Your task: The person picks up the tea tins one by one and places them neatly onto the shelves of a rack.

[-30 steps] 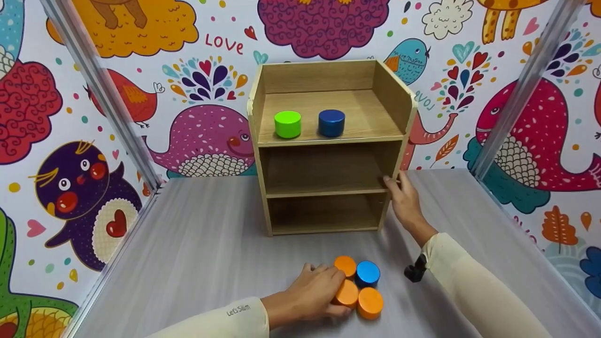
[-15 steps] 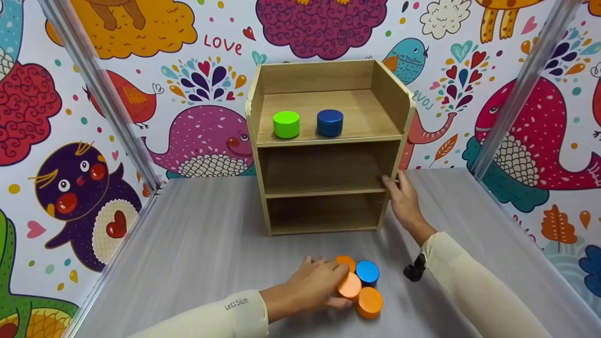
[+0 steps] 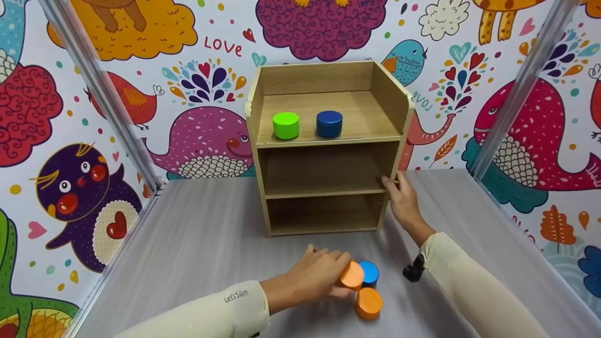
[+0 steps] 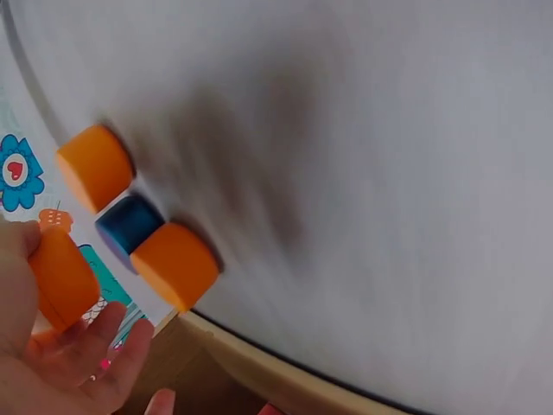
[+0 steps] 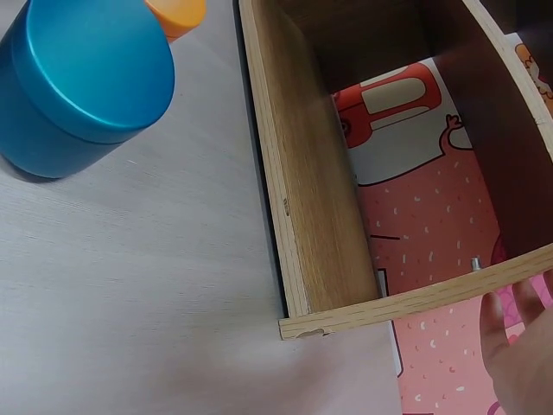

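My left hand (image 3: 315, 277) holds an orange round tin (image 3: 352, 275) between thumb and fingers. In the left wrist view that orange tin (image 4: 62, 281) is raised off the table. Close by, a blue tin (image 3: 370, 272) and another orange tin (image 3: 369, 303) stand on the table. A further orange tin (image 4: 177, 264) beside the blue one shows in the left wrist view, hidden behind my hand in the head view. My right hand (image 3: 404, 202) grips the right side panel of a wooden shelf unit (image 3: 324, 194), thumb at the front edge.
A green tin (image 3: 286, 126) and a dark blue tin (image 3: 329, 124) stand on the shelf unit's top level. Two lower compartments open toward me. The grey table (image 3: 202, 225) is bounded by patterned walls and metal posts (image 3: 509, 89).
My left hand has lifted one orange tin out of the cluster, moving it up and slightly away from me. The right hand stays on the shelf unit.
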Demonstrator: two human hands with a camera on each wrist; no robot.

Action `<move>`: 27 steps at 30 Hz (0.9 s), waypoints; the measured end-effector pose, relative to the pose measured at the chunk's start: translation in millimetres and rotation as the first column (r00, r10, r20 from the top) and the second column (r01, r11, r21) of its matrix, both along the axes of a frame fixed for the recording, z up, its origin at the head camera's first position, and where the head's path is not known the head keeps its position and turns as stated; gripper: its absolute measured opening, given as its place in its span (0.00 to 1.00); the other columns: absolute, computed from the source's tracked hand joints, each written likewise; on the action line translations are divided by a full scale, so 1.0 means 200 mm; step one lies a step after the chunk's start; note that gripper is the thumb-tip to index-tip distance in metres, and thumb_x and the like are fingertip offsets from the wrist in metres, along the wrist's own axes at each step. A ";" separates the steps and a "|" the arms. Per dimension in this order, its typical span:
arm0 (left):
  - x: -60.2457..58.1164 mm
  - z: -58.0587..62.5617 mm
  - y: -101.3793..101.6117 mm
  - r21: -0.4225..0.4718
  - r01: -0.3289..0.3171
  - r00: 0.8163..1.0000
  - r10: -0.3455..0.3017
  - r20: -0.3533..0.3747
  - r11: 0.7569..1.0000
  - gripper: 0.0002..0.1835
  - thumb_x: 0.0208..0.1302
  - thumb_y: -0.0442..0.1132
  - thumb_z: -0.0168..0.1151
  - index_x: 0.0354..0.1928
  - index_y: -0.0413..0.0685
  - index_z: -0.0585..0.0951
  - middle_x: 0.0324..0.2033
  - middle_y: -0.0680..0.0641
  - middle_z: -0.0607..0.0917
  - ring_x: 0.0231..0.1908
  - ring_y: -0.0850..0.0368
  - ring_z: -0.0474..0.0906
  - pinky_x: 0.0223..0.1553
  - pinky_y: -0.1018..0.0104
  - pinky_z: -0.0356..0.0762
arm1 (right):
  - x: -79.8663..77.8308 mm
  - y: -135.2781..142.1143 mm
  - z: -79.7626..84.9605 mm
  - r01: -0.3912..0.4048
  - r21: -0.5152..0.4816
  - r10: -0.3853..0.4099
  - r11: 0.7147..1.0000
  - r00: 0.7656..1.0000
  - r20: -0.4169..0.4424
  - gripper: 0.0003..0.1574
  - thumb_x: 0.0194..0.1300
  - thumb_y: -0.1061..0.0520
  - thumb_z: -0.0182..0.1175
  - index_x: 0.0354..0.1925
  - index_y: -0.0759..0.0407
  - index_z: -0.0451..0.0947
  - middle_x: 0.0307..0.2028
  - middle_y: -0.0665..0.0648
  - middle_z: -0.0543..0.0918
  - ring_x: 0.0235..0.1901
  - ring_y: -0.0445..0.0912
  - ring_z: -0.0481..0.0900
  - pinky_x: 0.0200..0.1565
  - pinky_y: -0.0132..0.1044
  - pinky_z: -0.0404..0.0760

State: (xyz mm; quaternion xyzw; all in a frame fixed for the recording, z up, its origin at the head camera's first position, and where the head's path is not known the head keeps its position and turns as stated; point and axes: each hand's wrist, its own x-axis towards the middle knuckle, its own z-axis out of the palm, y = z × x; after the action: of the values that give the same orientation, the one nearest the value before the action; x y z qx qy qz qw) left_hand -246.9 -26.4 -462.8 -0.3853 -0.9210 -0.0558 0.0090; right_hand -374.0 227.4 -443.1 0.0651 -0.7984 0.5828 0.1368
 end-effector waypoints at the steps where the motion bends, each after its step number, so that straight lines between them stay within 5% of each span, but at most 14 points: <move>1: 0.00 0.01 0.00 0.002 0.000 1.000 0.000 -0.011 1.000 0.27 0.63 0.67 0.63 0.53 0.57 0.75 0.47 0.54 0.85 0.43 0.54 0.82 0.47 0.51 0.73 | -0.02 0.01 -0.02 0.004 0.002 -0.004 1.000 1.000 -0.005 0.33 0.80 0.45 0.47 0.77 0.52 0.60 0.67 0.65 0.72 0.63 0.57 0.73 0.62 0.52 0.73; 7: -0.02 0.06 0.01 -0.011 -0.004 0.998 0.003 -0.061 1.000 0.27 0.64 0.67 0.62 0.51 0.57 0.75 0.44 0.55 0.85 0.39 0.57 0.80 0.44 0.54 0.69 | -0.07 0.03 -0.09 0.029 0.014 -0.029 0.999 0.999 -0.033 0.33 0.79 0.39 0.48 0.75 0.45 0.63 0.66 0.59 0.73 0.61 0.52 0.74 0.59 0.47 0.73; 15: -0.06 0.14 0.03 -0.029 -0.027 0.990 0.023 -0.139 0.999 0.27 0.64 0.68 0.61 0.52 0.56 0.75 0.43 0.55 0.84 0.39 0.56 0.80 0.42 0.56 0.68 | -0.08 0.03 -0.09 0.021 0.011 -0.021 1.000 0.999 -0.038 0.32 0.79 0.40 0.48 0.75 0.47 0.64 0.66 0.59 0.74 0.61 0.51 0.75 0.57 0.44 0.76; 22: -0.09 0.21 0.06 -0.014 -0.044 0.987 0.042 -0.157 0.999 0.30 0.65 0.70 0.59 0.56 0.56 0.75 0.43 0.54 0.84 0.38 0.56 0.78 0.43 0.55 0.70 | -0.09 0.03 -0.09 0.014 0.011 -0.013 1.000 0.999 -0.033 0.32 0.80 0.45 0.47 0.76 0.51 0.61 0.69 0.62 0.71 0.64 0.56 0.73 0.61 0.52 0.74; 27: -0.11 0.25 0.07 -0.018 -0.046 0.973 0.041 -0.226 0.999 0.31 0.65 0.72 0.57 0.55 0.55 0.75 0.43 0.54 0.84 0.37 0.56 0.79 0.40 0.57 0.69 | -0.09 0.02 -0.09 0.034 0.023 -0.033 0.999 0.999 -0.042 0.32 0.79 0.42 0.48 0.76 0.48 0.63 0.68 0.60 0.73 0.63 0.53 0.75 0.59 0.47 0.76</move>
State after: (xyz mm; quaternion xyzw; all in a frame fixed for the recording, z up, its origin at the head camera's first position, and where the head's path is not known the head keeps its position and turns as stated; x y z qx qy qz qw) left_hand -269.8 -11.4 -413.5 -0.3690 -0.9229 -0.0010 0.1102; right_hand -391.3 231.2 -461.9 0.0656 -0.8032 0.5694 0.1623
